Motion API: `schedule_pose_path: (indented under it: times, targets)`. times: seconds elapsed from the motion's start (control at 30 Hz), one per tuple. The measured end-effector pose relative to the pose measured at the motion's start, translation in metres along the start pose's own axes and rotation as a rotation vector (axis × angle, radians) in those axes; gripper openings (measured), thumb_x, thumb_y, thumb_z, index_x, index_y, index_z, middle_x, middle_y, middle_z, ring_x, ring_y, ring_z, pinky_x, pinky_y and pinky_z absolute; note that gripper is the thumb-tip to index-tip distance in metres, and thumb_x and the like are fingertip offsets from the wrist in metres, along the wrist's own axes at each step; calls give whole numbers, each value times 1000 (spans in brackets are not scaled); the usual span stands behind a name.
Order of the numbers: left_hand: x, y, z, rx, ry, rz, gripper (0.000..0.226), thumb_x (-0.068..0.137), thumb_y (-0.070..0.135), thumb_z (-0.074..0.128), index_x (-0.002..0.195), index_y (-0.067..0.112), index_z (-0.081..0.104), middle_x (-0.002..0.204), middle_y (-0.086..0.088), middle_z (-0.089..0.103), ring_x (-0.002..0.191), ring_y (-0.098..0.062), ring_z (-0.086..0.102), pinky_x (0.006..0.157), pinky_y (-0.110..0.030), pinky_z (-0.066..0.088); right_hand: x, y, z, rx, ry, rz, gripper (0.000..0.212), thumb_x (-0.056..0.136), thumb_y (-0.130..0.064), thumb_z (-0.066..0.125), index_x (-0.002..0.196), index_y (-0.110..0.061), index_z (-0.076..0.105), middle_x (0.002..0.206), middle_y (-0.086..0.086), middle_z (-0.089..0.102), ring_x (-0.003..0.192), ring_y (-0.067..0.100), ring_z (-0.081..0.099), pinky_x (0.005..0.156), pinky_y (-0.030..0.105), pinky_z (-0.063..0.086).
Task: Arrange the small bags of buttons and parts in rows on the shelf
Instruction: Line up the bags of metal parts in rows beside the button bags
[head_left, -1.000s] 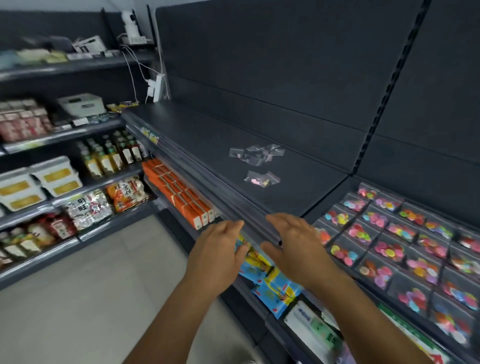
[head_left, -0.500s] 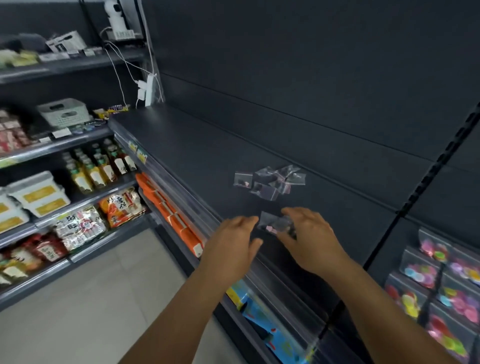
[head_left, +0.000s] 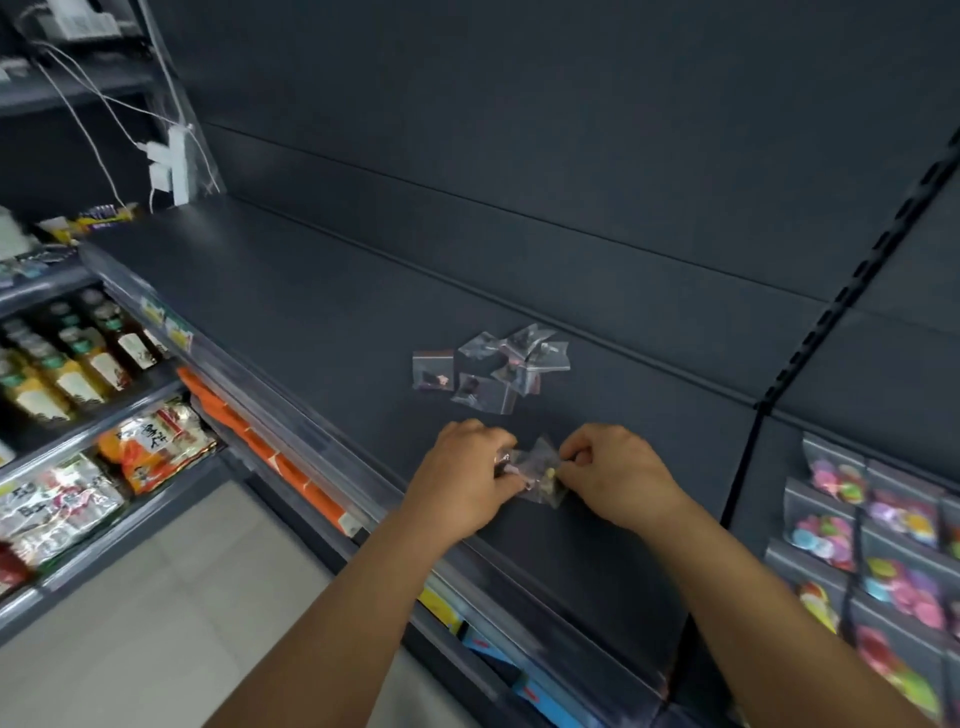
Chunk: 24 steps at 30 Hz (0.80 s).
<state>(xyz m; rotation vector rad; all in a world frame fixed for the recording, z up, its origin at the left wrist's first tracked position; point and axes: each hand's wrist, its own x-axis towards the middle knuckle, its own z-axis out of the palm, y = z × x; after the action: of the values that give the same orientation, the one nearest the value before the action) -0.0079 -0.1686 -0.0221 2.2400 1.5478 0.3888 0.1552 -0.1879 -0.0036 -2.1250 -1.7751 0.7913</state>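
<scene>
On the dark grey shelf (head_left: 291, 312) lies a loose heap of several small clear bags (head_left: 491, 366) with tiny parts inside. Nearer to me, a small clump of clear bags (head_left: 537, 475) with pink and yellow bits sits between my hands. My left hand (head_left: 465, 480) pinches its left side with curled fingers. My right hand (head_left: 615, 475) pinches its right side. Both hands are low over the shelf, a little in from its front edge.
To the right, a neighbouring shelf holds rows of bags of coloured buttons (head_left: 883, 540). Lower shelves at left carry bottles (head_left: 67, 358) and snack packets (head_left: 150, 441). A white power strip (head_left: 174, 166) with cables hangs at the shelf's far left end.
Both hands have moved forward from the shelf's front edge onto the shelf and taken hold of the nearer clump of bags. The camera has turned left and closer.
</scene>
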Motion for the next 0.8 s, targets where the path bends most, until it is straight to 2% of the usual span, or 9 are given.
schedule_pose_path:
  times: [0.07,0.17,0.27,0.33,0.43,0.53,0.6,0.67,0.8]
  targets:
    - [2,-2,-1,-68,-7,-1,27,84,34,68,108,21,64,98,5,50,99,-15,53,81,-27,45,0,-3,1,17,20,39,11,86,-20,56,92,-19,64,80,-6,58,84,16,58,72,26,48]
    - [4,-3,-4,-108,-13,10,14,84,30,67,94,23,62,95,7,52,89,-12,55,74,-24,45,-3,-9,3,50,59,105,17,84,-22,58,101,-22,59,91,-5,60,91,17,58,74,26,47]
    - [4,-5,-8,-144,-19,12,11,83,26,67,87,23,57,91,8,60,82,-13,58,71,-27,49,-4,-19,3,40,55,184,20,85,-21,58,100,-11,65,95,4,67,89,20,62,71,30,51]
    - [4,-6,-11,-171,-35,8,12,83,24,67,88,23,56,87,8,60,80,-13,59,70,-28,50,-6,-26,2,40,40,213,23,87,-23,56,95,-6,69,94,11,70,88,24,65,71,32,53]
    - [4,-10,-15,-225,-55,12,22,84,22,66,106,21,61,100,6,64,89,-13,61,77,-25,50,-11,-29,5,93,73,204,21,89,-23,55,95,-7,67,91,7,67,83,22,63,70,32,52]
    - [3,-13,-20,-382,-58,2,28,87,18,62,115,18,63,103,7,64,93,-10,61,76,-19,47,-20,-25,8,363,220,218,6,86,-16,56,85,-13,61,72,-1,58,60,12,51,50,23,42]
    - [3,-13,-24,-537,-76,-21,17,86,18,63,102,20,65,89,11,63,83,-9,60,65,-16,44,-27,-22,7,531,346,242,6,84,-13,57,79,-15,59,67,-2,58,52,12,46,43,20,37]
    - [3,-8,-26,-702,-108,-43,8,84,18,64,92,20,65,80,7,66,73,-10,59,63,-20,44,-36,-22,5,653,452,251,5,81,-9,59,79,-14,60,69,1,61,55,15,48,48,24,39]
    - [0,17,-23,-921,-235,-32,12,86,15,63,96,20,65,86,1,72,77,-13,64,76,-31,52,-58,-13,-1,759,629,271,8,80,-6,61,77,-13,63,69,8,64,61,18,53,64,35,48]
